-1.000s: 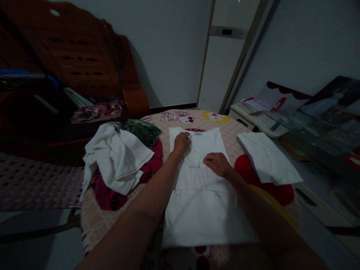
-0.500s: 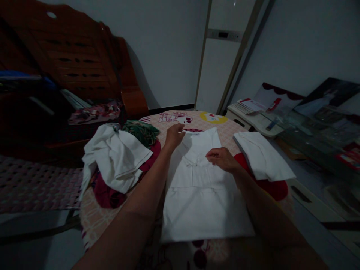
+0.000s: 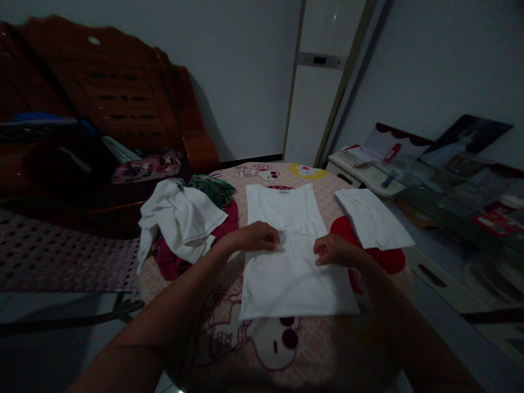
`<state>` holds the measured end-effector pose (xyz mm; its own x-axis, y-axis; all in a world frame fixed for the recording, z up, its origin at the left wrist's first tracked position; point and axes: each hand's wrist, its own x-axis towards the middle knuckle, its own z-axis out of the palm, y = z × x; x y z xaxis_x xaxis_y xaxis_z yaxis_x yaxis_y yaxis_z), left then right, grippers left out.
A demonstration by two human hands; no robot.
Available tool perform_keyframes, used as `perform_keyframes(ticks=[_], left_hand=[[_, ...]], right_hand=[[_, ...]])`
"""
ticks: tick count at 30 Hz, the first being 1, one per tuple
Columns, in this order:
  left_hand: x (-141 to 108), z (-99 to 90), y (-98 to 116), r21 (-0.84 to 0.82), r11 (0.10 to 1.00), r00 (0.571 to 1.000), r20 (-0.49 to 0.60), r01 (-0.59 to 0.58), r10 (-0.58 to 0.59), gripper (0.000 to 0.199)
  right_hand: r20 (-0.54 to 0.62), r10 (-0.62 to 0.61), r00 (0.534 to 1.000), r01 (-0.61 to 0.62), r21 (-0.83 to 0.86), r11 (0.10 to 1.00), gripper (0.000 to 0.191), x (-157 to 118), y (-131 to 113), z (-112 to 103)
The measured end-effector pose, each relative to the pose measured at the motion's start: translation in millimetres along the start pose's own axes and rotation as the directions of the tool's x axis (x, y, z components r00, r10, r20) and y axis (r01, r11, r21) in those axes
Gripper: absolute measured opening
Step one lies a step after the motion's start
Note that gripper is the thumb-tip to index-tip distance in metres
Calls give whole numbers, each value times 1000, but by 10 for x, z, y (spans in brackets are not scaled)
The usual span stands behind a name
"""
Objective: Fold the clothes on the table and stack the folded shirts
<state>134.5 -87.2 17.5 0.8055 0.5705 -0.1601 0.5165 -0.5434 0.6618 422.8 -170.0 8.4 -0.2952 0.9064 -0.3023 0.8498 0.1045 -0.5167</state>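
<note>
A white garment [image 3: 298, 289] lies flat on the round table's patterned cloth [image 3: 274, 344], its neckline and small label at the far end and its lower part folded up over itself. My left hand [image 3: 262, 237] is over the garment's left side near the middle, its fingers curled and closed; whether they pinch the fabric is too dim to tell. Across from it, my right hand [image 3: 329, 251] is at the garment's right side, fingers also curled together. What lies between those fingertips is hidden.
A crumpled white cloth [image 3: 180, 215] lies on dark red fabric at the left, beside a green cloth [image 3: 213, 189]. Folded white clothing [image 3: 372, 218] rests at the right. Beyond are a wooden bench [image 3: 123, 98] and a glass-topped stand [image 3: 442, 188].
Both hands have moved nearer to me, the left from the neckline to the garment's middle. The left fingers have curled in. The garment's neckline is now uncovered, and the view has shifted slightly.
</note>
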Motion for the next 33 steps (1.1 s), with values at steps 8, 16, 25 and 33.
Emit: perform_keyframes(ticks=[8,16,25,33], left_hand=[[-100,468,127,351,927,990,-9,132,-138,31],[-182,433,183,233,968,995,-4,94,-96,12],[7,-273,120,133,988,968,-247,79,-44,20],[673,-716,-384,325,899,867,-487,295,-109,34]], right_hand=[[39,-15,999,22,-183,983,23,-36,-149,73],[39,-30,999,35,-121,992,16,-106,-97,87],[-276,-181,944,122,-217,969,13,151,-176,-463],[-465,-122,877,-133,-479,867,26,964,-379,-791]])
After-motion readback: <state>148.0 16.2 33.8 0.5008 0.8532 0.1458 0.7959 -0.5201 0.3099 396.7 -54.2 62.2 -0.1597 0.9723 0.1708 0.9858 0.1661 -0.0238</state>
